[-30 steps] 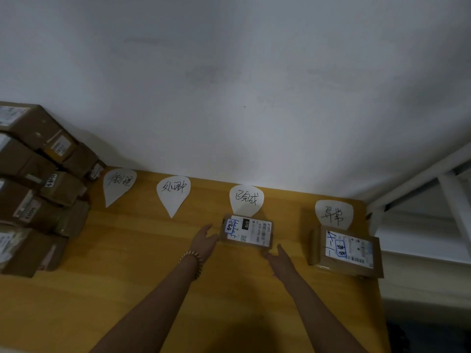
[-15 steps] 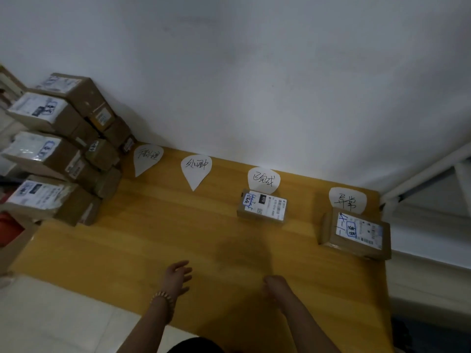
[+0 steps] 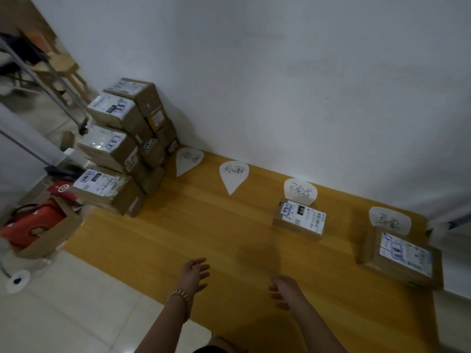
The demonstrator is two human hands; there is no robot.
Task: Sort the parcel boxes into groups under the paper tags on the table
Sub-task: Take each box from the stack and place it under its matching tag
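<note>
While both hands hover empty over the table (image 3: 204,225) — left hand (image 3: 193,273) fingers spread, right hand (image 3: 281,289) loosely curled — one small parcel (image 3: 299,219) lies under the third tag (image 3: 300,192); unsorted boxes (image 3: 122,149) stand stacked far left.

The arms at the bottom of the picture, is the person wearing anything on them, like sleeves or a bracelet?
No sleeves show: both forearms are bare as far as the picture goes. The left hand has a bracelet of small round beads around its wrist. The right hand wears nothing that I can see: no watch, ring or glove.
</note>
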